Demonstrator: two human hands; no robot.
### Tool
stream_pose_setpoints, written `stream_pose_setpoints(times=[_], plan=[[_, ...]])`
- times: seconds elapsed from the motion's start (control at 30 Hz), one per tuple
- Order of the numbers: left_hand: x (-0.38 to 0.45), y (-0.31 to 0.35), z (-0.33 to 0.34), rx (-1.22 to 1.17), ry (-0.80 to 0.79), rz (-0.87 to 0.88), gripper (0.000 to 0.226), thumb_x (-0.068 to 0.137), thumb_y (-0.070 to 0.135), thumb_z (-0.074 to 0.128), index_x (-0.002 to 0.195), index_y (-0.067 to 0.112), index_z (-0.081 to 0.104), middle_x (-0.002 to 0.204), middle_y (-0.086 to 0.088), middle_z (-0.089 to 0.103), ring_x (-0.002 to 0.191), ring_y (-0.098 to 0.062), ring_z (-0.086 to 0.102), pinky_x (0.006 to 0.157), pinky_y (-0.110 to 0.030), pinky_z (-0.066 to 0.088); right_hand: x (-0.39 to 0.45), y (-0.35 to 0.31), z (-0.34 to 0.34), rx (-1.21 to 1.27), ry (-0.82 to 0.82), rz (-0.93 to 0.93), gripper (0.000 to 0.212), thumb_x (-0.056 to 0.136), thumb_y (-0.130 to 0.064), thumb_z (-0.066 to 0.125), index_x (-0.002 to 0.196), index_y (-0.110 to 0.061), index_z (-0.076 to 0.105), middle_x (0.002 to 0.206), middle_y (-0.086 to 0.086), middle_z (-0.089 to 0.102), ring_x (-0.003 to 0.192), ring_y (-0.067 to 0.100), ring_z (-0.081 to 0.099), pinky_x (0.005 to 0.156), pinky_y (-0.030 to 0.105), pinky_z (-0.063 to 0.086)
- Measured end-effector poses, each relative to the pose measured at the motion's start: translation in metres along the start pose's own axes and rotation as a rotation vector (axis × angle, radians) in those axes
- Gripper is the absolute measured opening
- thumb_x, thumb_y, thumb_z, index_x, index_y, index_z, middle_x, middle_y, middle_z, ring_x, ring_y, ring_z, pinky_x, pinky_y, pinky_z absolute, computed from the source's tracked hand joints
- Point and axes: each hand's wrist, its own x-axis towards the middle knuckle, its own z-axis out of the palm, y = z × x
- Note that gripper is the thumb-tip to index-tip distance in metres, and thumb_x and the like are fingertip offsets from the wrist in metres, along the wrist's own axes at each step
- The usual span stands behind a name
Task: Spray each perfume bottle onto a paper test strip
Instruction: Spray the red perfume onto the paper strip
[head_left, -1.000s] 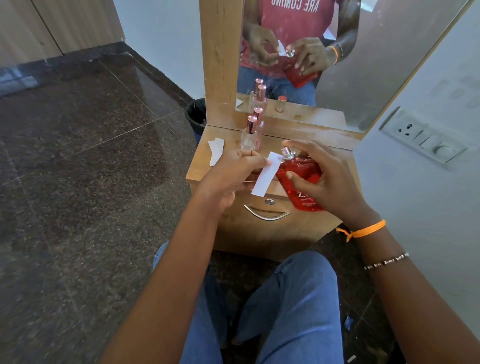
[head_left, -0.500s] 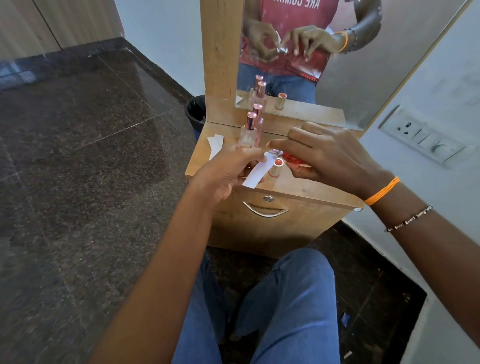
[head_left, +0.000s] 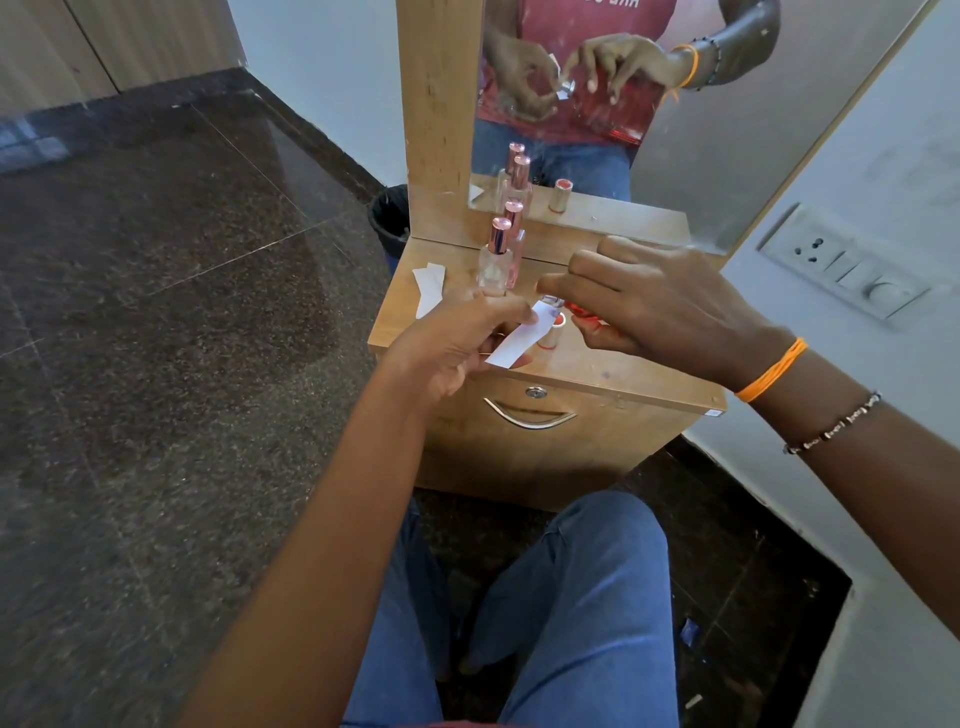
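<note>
My left hand (head_left: 457, 343) pinches a white paper test strip (head_left: 522, 335) over the wooden dresser top (head_left: 613, 371). My right hand (head_left: 660, 306) is wrapped around a red perfume bottle (head_left: 582, 312), mostly hidden under my palm, with its silver nozzle (head_left: 551, 301) right at the strip's upper end. The bottle's rose-gold cap (head_left: 551, 335) stands on the dresser just behind the strip. Two clear bottles with pink caps (head_left: 496, 260) stand at the back left. Spare paper strips (head_left: 428, 288) lie at the left edge.
A mirror (head_left: 597, 119) rises behind the dresser and reflects my hands and the bottles. A drawer with a metal handle (head_left: 530, 415) faces my knees. A black bin (head_left: 388, 218) stands left of the dresser. A switch panel (head_left: 852, 270) is on the right wall.
My right hand has tipped the red bottle forward and lowered it, so my palm now covers it. The strip moved slightly toward the nozzle. The cap on the dresser came into view.
</note>
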Motion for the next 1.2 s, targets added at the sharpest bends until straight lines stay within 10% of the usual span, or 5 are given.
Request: stream_pose_setpoints(times=[0.47, 0.67, 0.87, 1.07, 1.2], plan=[[0.003, -0.001, -0.001, -0.038, -0.023, 0.029, 0.006, 0.085, 0.006, 0.060, 0.091, 0.004, 0.062, 0.078, -0.005, 0.059, 0.069, -0.014, 0.058, 0.075, -0.031, 0.055, -0.007, 0.001, 0.002, 0.030, -0.004, 0.052, 0.030, 0.092, -0.026, 0.053, 0.120, -0.014, 0.055, 0.101, 0.010, 0.062, 0.081, 0.028, 0.060, 0.050, 0.030, 0.048], [0.004, -0.007, -0.005, -0.040, -0.064, 0.048, 0.003, 0.087, 0.010, 0.061, 0.090, 0.008, 0.061, 0.073, 0.003, 0.071, 0.067, -0.009, 0.068, 0.072, -0.029, 0.056, -0.025, -0.011, 0.011, 0.324, 0.119, 0.449, 0.046, 0.089, -0.041, 0.055, 0.130, -0.021, 0.047, 0.119, 0.006, 0.060, 0.099, 0.024, 0.059, 0.070, 0.036, 0.054], [0.009, -0.015, 0.000, 0.061, 0.031, 0.118, 0.011, 0.084, 0.006, 0.065, 0.086, 0.013, 0.057, 0.088, -0.003, 0.067, 0.076, -0.011, 0.066, 0.057, -0.018, 0.054, -0.041, -0.032, 0.028, 0.695, 0.282, 0.848, 0.051, 0.082, -0.035, 0.063, 0.128, -0.021, 0.047, 0.106, -0.017, 0.051, 0.085, -0.007, 0.051, 0.075, -0.002, 0.036], [0.018, -0.027, 0.006, 0.119, 0.093, 0.117, 0.022, 0.084, 0.003, 0.065, 0.082, 0.015, 0.047, 0.094, -0.013, 0.064, 0.086, -0.021, 0.065, 0.068, -0.027, 0.055, -0.042, -0.045, 0.045, 0.744, 0.422, 1.062, 0.046, 0.083, -0.025, 0.069, 0.124, -0.024, 0.048, 0.099, -0.025, 0.052, 0.083, 0.000, 0.058, 0.071, 0.020, 0.049], [0.021, -0.032, 0.007, 0.103, 0.092, 0.099, 0.022, 0.084, 0.002, 0.065, 0.082, 0.015, 0.047, 0.091, -0.012, 0.064, 0.083, -0.021, 0.066, 0.068, -0.028, 0.055, -0.038, -0.046, 0.056, 0.683, 0.498, 1.138, 0.046, 0.083, -0.017, 0.069, 0.123, -0.017, 0.049, 0.109, 0.002, 0.064, 0.095, 0.011, 0.059, 0.074, 0.023, 0.051]])
